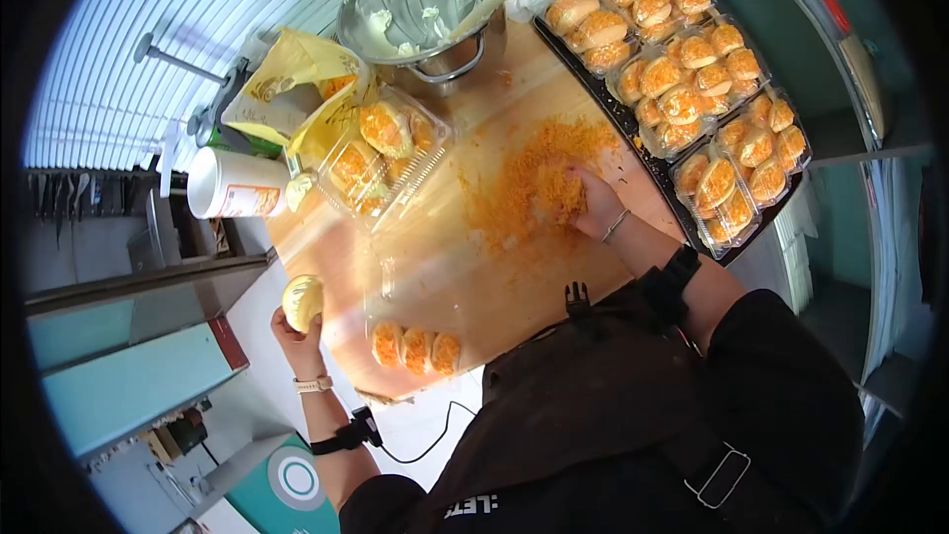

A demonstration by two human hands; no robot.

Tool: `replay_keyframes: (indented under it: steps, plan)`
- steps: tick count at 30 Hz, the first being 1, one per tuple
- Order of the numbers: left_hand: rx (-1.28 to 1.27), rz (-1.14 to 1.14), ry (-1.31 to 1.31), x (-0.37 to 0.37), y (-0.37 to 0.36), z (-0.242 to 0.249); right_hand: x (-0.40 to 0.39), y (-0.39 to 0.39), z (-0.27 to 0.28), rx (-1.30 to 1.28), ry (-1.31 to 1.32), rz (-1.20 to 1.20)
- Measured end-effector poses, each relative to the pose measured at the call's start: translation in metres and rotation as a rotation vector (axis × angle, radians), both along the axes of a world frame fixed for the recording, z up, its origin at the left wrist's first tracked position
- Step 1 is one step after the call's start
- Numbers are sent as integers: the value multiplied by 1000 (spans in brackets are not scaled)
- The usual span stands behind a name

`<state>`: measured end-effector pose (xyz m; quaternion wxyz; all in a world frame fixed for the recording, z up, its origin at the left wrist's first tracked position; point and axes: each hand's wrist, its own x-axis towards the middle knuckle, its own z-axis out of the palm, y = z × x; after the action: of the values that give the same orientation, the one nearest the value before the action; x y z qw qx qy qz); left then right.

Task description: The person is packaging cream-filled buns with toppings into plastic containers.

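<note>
My left hand [298, 336] is closed round a pale cream-coated bun [302, 303], held up off the left edge of the wooden table. My right hand [599, 206] is curled at the right side of a loose heap of orange meat floss [539, 178], with floss between its thumb and fingers. Near the table's front edge, several floss-topped buns [416, 348] sit in a row in a clear plastic box. Further back, another clear box [395, 178] stands with its lid up and holds several coated buns.
A steel bowl [465, 69] of white cream with a spatula stands at the back. Beside it are a yellow bag [287, 69] and a white tub [222, 183] on its side. Several packed boxes of buns [692, 79] fill a black tray [633, 129] at the right.
</note>
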<state>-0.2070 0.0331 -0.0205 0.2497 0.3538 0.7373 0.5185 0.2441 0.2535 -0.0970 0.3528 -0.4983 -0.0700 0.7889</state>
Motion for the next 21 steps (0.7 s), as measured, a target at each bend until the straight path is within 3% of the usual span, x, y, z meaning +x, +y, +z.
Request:
replay_keyframes:
  steps: [2,7,8,11,14,17,20,21]
  plan:
    - [10,-79,-147,56,-1,25,12,0,-14,-52,514,-22]
    - [115,-305,-417,168,25,28,16,0,4,-190,735,-14]
    - [79,-353,-365,185,37,27,18,2,11,-181,767,6]
    - [0,-407,-342,231,70,25,13,0,55,-31,592,-9]
    - [17,-445,-414,264,95,16,21,6,76,1712,-620,230]
    - [68,-497,-515,290,108,18,6,8,120,1149,-48,420]
    - [72,-555,-553,305,118,32,-3,9,133,1746,-149,625]
    - [56,-526,-502,306,118,32,-6,7,127,1811,-160,676]
